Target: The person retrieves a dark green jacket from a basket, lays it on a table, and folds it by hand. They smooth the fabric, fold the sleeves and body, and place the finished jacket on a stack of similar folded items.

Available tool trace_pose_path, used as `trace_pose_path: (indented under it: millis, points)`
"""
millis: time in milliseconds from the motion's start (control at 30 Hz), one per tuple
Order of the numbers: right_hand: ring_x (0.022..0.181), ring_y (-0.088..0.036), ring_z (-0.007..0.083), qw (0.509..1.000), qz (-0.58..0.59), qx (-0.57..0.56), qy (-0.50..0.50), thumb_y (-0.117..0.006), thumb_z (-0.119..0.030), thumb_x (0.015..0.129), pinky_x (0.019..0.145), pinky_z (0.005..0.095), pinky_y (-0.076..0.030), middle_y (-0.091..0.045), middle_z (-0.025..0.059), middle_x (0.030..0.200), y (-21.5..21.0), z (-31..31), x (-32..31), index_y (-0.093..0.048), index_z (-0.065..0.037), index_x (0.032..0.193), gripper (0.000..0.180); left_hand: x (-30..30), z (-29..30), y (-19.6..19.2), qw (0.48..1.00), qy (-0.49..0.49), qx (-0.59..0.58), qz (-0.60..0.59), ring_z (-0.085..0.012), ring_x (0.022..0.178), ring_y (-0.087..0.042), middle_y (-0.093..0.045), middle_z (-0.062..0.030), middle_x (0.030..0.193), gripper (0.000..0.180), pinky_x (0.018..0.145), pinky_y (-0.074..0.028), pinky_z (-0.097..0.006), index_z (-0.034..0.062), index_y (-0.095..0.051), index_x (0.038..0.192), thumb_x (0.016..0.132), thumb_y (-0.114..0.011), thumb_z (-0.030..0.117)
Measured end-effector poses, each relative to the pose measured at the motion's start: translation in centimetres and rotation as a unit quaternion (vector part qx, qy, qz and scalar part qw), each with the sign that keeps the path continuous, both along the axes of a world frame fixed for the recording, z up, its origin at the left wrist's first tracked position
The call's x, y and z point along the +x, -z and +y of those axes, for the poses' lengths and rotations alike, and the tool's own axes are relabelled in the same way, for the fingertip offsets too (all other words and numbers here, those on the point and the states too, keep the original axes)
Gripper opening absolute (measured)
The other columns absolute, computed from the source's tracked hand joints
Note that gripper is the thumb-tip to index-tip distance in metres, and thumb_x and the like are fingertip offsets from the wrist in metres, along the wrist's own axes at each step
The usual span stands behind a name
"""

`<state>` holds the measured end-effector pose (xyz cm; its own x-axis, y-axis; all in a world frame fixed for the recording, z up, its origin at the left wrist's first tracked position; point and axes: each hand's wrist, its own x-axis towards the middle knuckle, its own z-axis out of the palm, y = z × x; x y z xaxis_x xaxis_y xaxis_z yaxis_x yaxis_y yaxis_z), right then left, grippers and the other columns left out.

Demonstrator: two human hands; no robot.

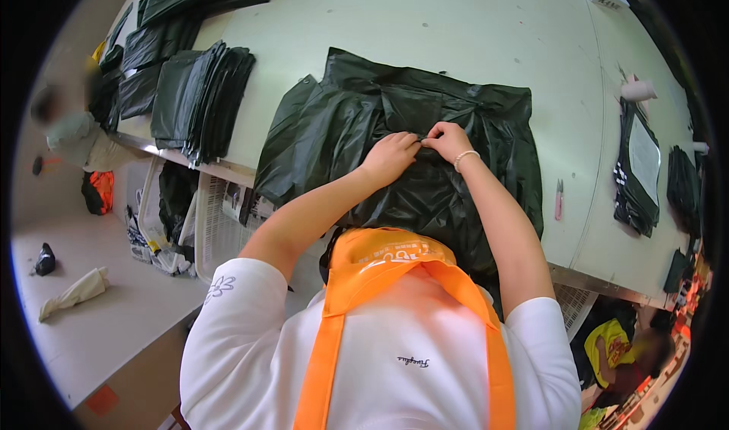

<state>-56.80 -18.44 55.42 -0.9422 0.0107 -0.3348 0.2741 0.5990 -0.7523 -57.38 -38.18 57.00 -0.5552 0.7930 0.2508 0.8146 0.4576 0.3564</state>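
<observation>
A shiny blackish-green garment (342,141), like a raincoat or jacket, lies spread and wrinkled on the pale table before me. Near its upper middle, my left hand (391,157) is closed in a pinch on the dark fabric. Close against it, the fingertips of my right hand (449,143) pinch the same spot from the other side. Something small and dark shows between the fingertips, too small to name. The garment's lower part hangs toward my orange apron (387,259).
Stacks of folded dark garments (199,100) stand at the table's left edge. Pink-handled snips (560,200) lie right of the garment. Farther right are a thread spool (638,90) and a dark folded bundle (636,179). A white mesh crate (216,217) sits below left. Other people are at both sides.
</observation>
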Motion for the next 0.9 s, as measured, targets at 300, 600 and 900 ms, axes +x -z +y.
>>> trace_pose_path:
  millis: [300, 600, 900]
  points:
    - [0.079, -0.061, 0.0269, 0.970, 0.208, 0.114, -0.049, -0.072, -0.025, 0.073, 0.076, 0.0365, -0.047, -0.064, 0.0092, 0.079, -1.8, -1.5, 1.2, -0.066, -0.006, 0.086, 0.024, -6.1, -0.1, 0.4, 0.916, -0.092, 0.087, -0.379, -0.0306, 0.078, -0.064, -0.067, -0.0131, 0.084, 0.024, 0.071, -0.050, -0.037, 0.0044, -0.070, 0.087, 0.073, -0.070, 0.024]
    - [0.075, -0.063, 0.0278, 0.989, 0.107, 0.078, 0.060, -0.072, -0.022, 0.074, 0.072, 0.0380, -0.049, -0.066, 0.0097, 0.077, -1.2, 0.4, -5.2, -0.065, -0.004, 0.083, 0.021, -2.7, 1.9, 1.0, 0.997, -0.063, 0.040, -0.021, -0.0246, 0.096, -0.058, -0.059, -0.0080, 0.102, 0.034, 0.080, -0.049, -0.033, 0.0022, -0.061, 0.106, 0.072, -0.064, 0.007]
    - [0.090, -0.057, 0.0256, 0.952, 0.260, 0.152, -0.045, -0.060, -0.011, 0.079, 0.078, 0.0389, -0.043, -0.064, 0.0050, 0.087, -0.9, -1.9, -10.3, -0.069, -0.011, 0.088, 0.013, -2.7, 2.4, 0.2, 0.996, -0.070, 0.051, -0.009, -0.0231, 0.093, -0.059, -0.060, -0.0068, 0.099, 0.029, 0.079, -0.050, -0.033, 0.0025, -0.064, 0.102, 0.074, -0.059, 0.005]
